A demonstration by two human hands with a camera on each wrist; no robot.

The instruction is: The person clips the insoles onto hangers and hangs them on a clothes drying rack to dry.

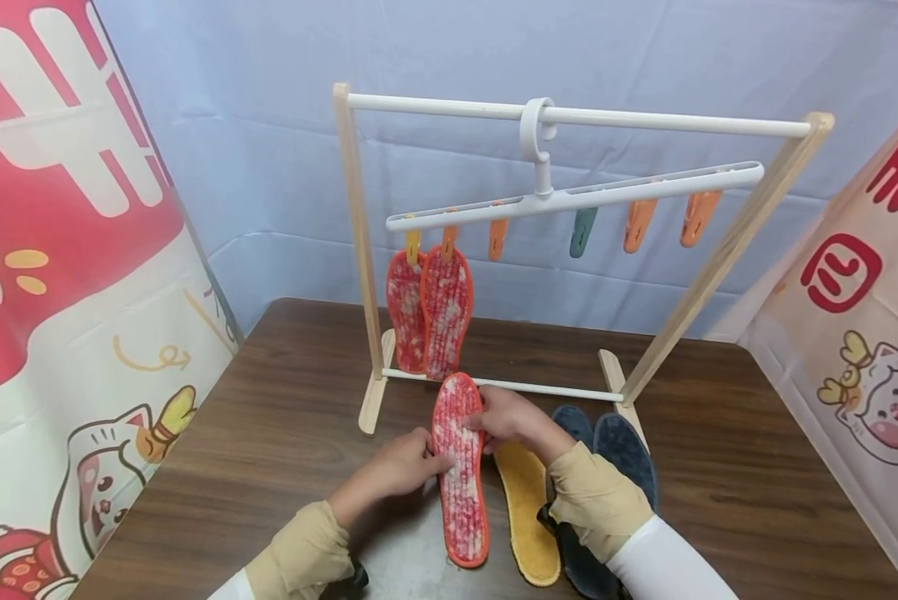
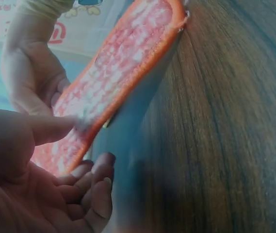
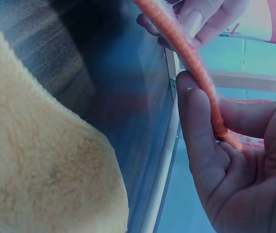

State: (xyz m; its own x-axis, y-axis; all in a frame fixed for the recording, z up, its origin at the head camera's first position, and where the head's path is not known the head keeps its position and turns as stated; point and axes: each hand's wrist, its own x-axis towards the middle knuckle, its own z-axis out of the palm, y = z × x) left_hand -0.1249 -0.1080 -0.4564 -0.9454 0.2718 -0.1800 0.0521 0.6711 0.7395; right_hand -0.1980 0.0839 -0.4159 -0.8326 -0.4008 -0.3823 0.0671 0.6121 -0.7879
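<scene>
A red-and-white patterned insole (image 1: 461,492) with orange edging is held tilted above the table. My left hand (image 1: 399,465) pinches its left edge, thumb on top and fingers beneath, as the left wrist view shows. The right hand (image 1: 512,414) grips the opposite edge nearer the upper end; in the right wrist view its thumb and fingers (image 3: 198,128) sandwich the insole's rim. Behind, two matching insoles (image 1: 447,308) hang from a yellow clip (image 1: 413,247) and an orange clip (image 1: 449,243) at the left of a white hanger (image 1: 644,191).
The hanger tilts, left end lower, on a rack's white top bar (image 1: 449,108). More orange clips (image 1: 639,225) and a green clip (image 1: 582,232) carry nothing. A yellow fleecy insole (image 1: 527,517) and dark insoles (image 1: 624,450) lie on the brown table (image 1: 726,492) by the right forearm.
</scene>
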